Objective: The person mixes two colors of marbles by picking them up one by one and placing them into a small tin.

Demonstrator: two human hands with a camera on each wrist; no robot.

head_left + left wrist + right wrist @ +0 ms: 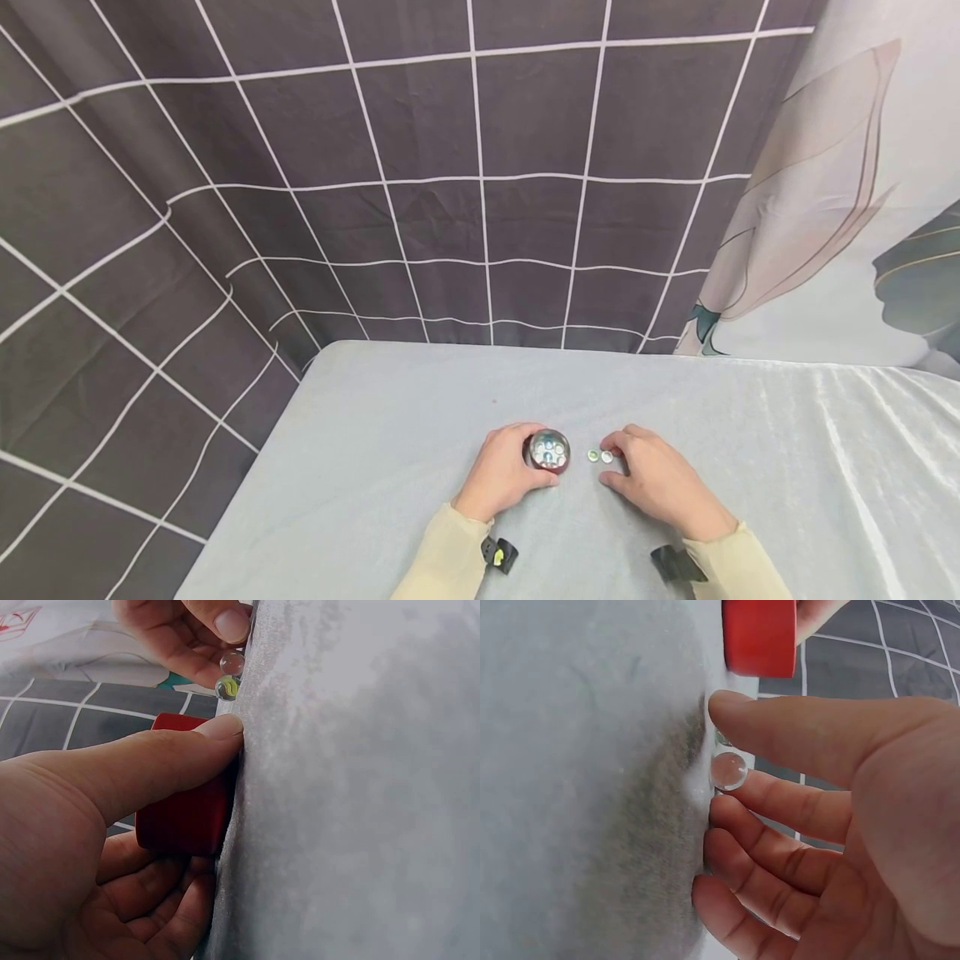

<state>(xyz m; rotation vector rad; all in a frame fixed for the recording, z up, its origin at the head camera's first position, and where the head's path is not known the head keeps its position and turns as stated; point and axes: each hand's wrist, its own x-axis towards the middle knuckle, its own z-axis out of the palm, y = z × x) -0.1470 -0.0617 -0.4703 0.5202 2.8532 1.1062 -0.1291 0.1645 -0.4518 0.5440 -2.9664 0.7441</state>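
My left hand [504, 467] grips a small round red tin [532, 451], thumb at the near side and fingers round the far side. Several marbles [549, 454] show inside its shiny rim. In the left wrist view the tin's red wall [184, 817] stands on the cloth under the thumb. To its right lie two loose marbles, one with a green-yellow swirl [593, 456] and one clear [607, 457]. My right hand [660, 483] rests beside them, thumb and index finger apart around the clear marble [729, 771], the other fingers loosely bent on the cloth.
A pale velvety cloth [375, 433] covers the table. Behind and to the left hangs a dark curtain [427, 217] with a white grid. A light leaf-patterned curtain [840, 250] hangs at the back right. Both wrists wear black straps.
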